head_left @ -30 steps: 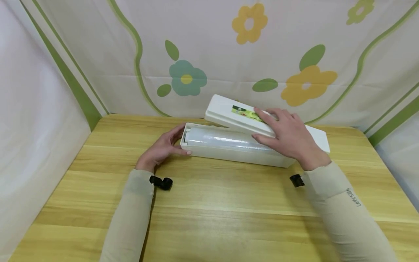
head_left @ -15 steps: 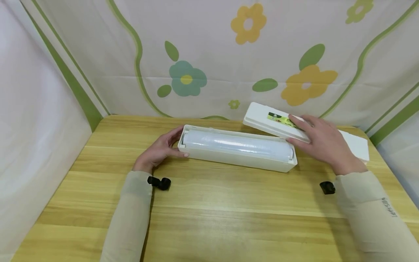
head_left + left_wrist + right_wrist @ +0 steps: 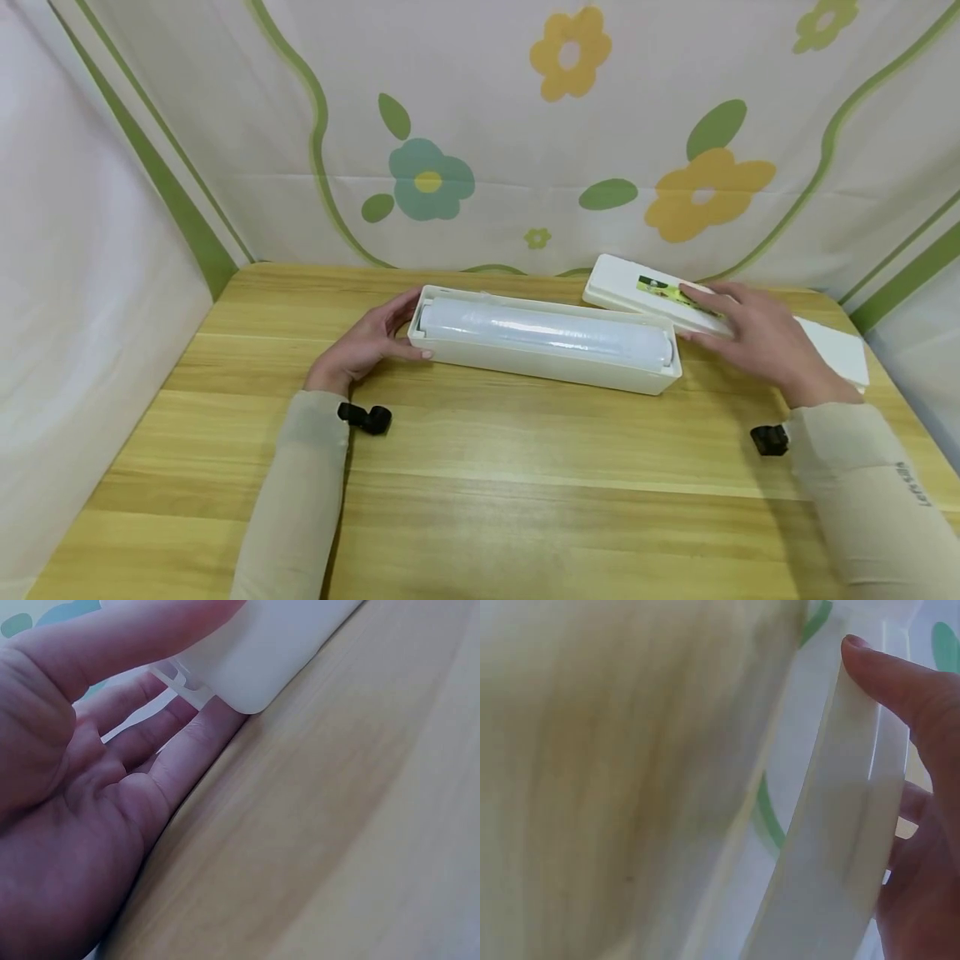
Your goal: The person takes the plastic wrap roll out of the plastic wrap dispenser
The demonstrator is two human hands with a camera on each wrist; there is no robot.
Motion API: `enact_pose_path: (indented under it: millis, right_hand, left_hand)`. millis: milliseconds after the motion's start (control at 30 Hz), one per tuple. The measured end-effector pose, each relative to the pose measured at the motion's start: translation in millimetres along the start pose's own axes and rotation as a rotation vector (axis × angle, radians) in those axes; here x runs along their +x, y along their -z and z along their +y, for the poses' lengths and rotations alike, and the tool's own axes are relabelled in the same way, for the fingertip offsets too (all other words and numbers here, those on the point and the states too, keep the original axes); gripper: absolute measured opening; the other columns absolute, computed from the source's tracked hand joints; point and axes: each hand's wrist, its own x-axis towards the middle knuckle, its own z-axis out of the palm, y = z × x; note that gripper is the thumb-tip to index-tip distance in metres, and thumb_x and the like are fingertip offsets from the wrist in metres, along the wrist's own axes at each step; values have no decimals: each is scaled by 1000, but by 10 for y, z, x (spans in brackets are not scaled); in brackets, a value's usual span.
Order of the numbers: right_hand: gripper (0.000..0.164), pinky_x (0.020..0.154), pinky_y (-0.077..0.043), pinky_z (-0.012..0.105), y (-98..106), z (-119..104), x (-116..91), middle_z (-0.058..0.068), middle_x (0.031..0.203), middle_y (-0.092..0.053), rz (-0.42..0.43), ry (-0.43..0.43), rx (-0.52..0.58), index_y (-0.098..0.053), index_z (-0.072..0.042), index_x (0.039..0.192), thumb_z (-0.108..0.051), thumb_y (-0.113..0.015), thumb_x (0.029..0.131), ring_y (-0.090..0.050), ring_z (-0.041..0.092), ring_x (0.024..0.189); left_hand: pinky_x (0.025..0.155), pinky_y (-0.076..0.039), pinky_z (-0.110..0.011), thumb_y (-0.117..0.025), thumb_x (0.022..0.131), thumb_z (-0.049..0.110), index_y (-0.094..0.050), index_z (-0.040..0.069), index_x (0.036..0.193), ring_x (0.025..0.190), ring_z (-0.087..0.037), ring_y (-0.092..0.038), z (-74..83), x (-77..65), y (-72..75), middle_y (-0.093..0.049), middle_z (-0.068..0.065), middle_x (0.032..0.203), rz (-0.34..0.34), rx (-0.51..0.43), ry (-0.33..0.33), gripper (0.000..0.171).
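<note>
A long off-white cling film dispenser box (image 3: 540, 372) stands uncovered on the wooden table, a shiny roll of cling film (image 3: 495, 319) lying inside it. At its left end my left hand (image 3: 367, 342) holds the box, thumb on the front wall and fingers around behind; the left wrist view shows the box's corner (image 3: 262, 675) between them. Off to the right, my right hand (image 3: 776, 337) grips the white lid (image 3: 618, 279), which carries a green label. Its thumb presses the lid's side wall (image 3: 840, 795) in the right wrist view, fingers on the far side.
Behind the table (image 3: 480, 492) hangs a white curtain (image 3: 495, 92) printed with flowers. The lid lies at a slant near the table's back right edge, its left end behind the box's right end. Small black cameras sit at both cuffs.
The lid has moved off the box to the right and lower in my right hand, uncovering the whole roll. My left hand and the box have barely shifted.
</note>
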Motion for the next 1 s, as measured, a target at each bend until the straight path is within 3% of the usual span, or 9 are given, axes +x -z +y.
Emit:
enact_pose_path:
  millis: [400, 667, 1000]
  right_hand:
    - [73, 97, -46, 74, -134, 6, 1, 30, 147, -57, -7, 33, 23, -56, -20, 158, -23, -86, 92, -54, 54, 130]
    - [71, 100, -46, 74, -177, 19, -13, 27, 150, -54, -57, -18, 44, -55, -20, 159, -24, -84, 94, -54, 53, 131]
    - [71, 99, -46, 74, -232, 51, -25, 25, 148, -56, -83, -3, 50, -55, -18, 158, -25, -84, 94, -55, 53, 129]
  left_hand:
    - [104, -57, -22, -85, 82, -13, -32, 20, 171, 157, -26, -37, -6, 22, -16, -39, -5, 172, -12, -9, -11, 109]
    - [103, -57, -22, -85, 80, -14, -33, 20, 170, 156, -26, -38, 20, 24, -22, -40, -6, 171, -11, -21, 1, 110]
    - [101, -58, -22, -86, 78, -16, -33, 18, 170, 157, -27, -37, 28, 6, -18, -40, -6, 171, 9, -22, 20, 112]
